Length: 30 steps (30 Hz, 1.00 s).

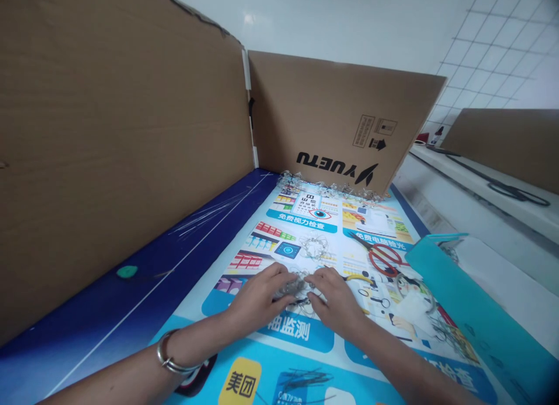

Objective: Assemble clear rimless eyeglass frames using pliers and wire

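My left hand [266, 293] and my right hand [335, 300] meet over the printed mat, their fingertips closed on a small silvery wire piece [297, 288]. The fingers partly hide it, so its full shape is unclear. Just beyond them lies a thin wire ring [315, 247], which looks like a small wreath. Right of my right hand is a tool with yellow handles [361, 278], perhaps pliers. Farther right, scissors [386, 259] with red handles rest on the mat. Nearest to me sits a bundle of short dark wires [305, 379].
Cardboard panels [122, 131] wall off the left and back [332, 113]. Several wire pieces [332, 190] line the back panel's foot. At right are a teal box [476, 312], loose wires [452, 335] and a clear plastic bag [414, 309]. A green item [126, 271] lies left.
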{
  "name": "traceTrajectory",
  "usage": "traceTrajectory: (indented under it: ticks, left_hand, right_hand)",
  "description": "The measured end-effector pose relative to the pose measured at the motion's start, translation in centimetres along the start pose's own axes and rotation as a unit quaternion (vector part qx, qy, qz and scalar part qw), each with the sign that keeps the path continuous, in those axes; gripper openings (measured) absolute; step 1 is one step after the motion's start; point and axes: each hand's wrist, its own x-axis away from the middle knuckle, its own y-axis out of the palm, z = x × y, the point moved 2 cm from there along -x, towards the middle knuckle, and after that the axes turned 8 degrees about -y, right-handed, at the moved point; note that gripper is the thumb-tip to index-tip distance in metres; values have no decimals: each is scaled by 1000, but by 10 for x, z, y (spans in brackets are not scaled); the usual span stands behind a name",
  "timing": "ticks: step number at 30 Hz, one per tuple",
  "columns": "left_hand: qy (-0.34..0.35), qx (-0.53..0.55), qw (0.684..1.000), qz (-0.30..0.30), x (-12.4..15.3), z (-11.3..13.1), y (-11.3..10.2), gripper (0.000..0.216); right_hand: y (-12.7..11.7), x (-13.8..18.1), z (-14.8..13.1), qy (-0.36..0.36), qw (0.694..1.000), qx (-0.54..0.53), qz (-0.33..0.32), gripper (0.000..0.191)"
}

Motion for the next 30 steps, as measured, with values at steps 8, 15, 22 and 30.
traceTrajectory:
  ticks: [8,15,22,30]
  left_hand:
    - [-3,28,1000,3,-3,-4,1,25]
    - [-4,44,999,-6,-5,-9,-2,22]
    - [-7,69,998,9,-9,-13,-1,9]
    - [-21,81,996,43,-16,-29,-5,9]
  right_hand:
    - [-1,1,-1,-8,1000,-12,19,31]
    - [-6,4,2,-10,997,-32,67,26]
    - [-7,5,5,-4,994,-41,101,22]
    - [-6,5,5,-10,995,-16,96,20]
